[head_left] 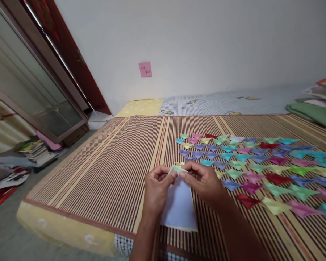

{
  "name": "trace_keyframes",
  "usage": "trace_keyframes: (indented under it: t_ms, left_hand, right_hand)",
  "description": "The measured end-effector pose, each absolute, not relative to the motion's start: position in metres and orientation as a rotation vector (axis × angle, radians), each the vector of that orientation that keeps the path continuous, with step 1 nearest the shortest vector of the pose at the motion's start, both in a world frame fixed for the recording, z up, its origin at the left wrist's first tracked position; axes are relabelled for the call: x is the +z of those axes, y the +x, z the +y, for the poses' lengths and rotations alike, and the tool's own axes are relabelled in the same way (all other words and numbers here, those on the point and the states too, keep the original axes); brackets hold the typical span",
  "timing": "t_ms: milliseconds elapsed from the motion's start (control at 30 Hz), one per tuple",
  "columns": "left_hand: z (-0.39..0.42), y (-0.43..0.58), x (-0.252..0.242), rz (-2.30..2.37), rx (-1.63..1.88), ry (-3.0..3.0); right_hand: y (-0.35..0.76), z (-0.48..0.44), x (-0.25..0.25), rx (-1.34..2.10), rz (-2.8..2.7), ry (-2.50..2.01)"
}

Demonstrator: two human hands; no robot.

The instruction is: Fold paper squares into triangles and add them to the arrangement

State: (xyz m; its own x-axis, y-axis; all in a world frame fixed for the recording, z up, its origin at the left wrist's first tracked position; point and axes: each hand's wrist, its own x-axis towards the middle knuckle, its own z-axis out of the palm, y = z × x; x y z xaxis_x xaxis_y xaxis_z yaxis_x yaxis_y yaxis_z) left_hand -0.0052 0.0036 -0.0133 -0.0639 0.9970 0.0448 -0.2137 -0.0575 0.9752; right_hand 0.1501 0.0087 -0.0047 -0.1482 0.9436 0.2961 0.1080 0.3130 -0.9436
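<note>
Between both hands is a small piece of pale green folded paper, its peak pointing away from me. My left hand pinches its left corner between thumb and fingers. On the opposite corner, the thumb and fingers of my right hand are closed. Beneath the hands lies a pale blue-white rectangular sheet or pad with a yellowish near edge. Rows of folded paper pieces in many colours, such as a dark red one and a pale yellow one, spread to the right of my right hand.
A striped bamboo mat covers the bed. Folded green cloth lies at the far right. A pink note is stuck on the white wall. Stacked books stand by a glass-fronted cabinet at left.
</note>
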Motion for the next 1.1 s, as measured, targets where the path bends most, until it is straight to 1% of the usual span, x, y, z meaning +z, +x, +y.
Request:
trace_keyframes:
  t_ms: [300,500,733,900,1000,1100]
  left_hand:
    - [0.0029,-0.0033,-0.0109,1.003,1.341,1.112]
    - [-0.0001,-0.0048,-0.0072,1.039,1.358,1.207]
    - [0.0041,0.0013,-0.0127,1.005,1.454,0.991]
    - [0.0022,-0.0044,-0.0102,1.09,1.506,1.116]
    - [-0.0001,-0.0048,-0.0075,1.075,1.526,1.119]
    - [-0.0015,-0.0032,-0.0052,1.017,1.525,1.114]
  right_hand:
    - [0.1538,0.0099,-0.0113,0.998,-1.484,-1.039]
    - [0.1534,0.01,-0.0108,1.059,-1.515,-1.025]
    - [0.1512,0.0091,-0.0095,0.972,-1.43,-1.075]
    - [0.1517,0.0108,-0.0081,1.024,-1.505,-1.043]
    - [0.1501,0.0127,-0.0091,0.998,-1.439,-1.043]
    - [0.1479,0.0136,-0.0099,1.1,-1.35,-1.019]
